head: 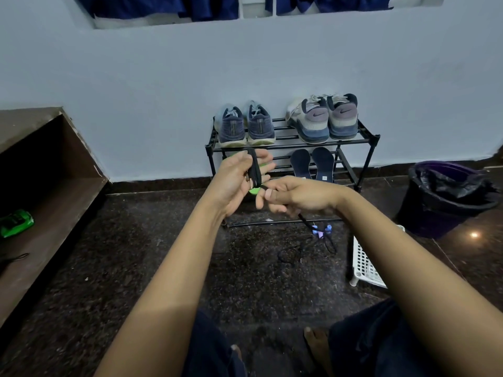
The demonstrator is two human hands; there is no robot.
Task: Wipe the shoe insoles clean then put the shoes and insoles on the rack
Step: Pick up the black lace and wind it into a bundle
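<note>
- Nearest the camera, we see a seated person's dark-clad knees and a bare foot (pixel 315 341) on the speckled dark floor (pixel 136 254).
- Both bare forearms reach forward from there and meet in front of the shoe rack (pixel 376 138).
- At near right a white slotted basket (pixel 364 262) stands on the floor, partly hidden by the right arm.
- The left hand (pixel 239 180) is raised palm inward, its fingers fairly straight. A black cord (pixel 254 168) is wrapped across them, and the thumb appears to pin it.
- The right hand (pixel 296 195), just right of the left, pinches the same cord between thumb and curled fingers. The cord trails down to small blue and purple pieces on the floor.
- On the left, a green toy car (pixel 16 223) sits on a brown step (pixel 54 202).
- On the right, a dark bin (pixel 446 202) with a black liner stands near the wall.
- On the rack's middle shelf, two dark insoles (pixel 324 163) lie side by side at right. A green insole (pixel 255 190) shows behind the hands at left; we cannot tell which shelf it is on.
- On the top shelf, a navy pair of shoes (pixel 232 129) stands left and a grey pair (pixel 315 121) right, heels toward us.
- Farthest off are a pale wall and blue curtains (pixel 152 6).
</note>
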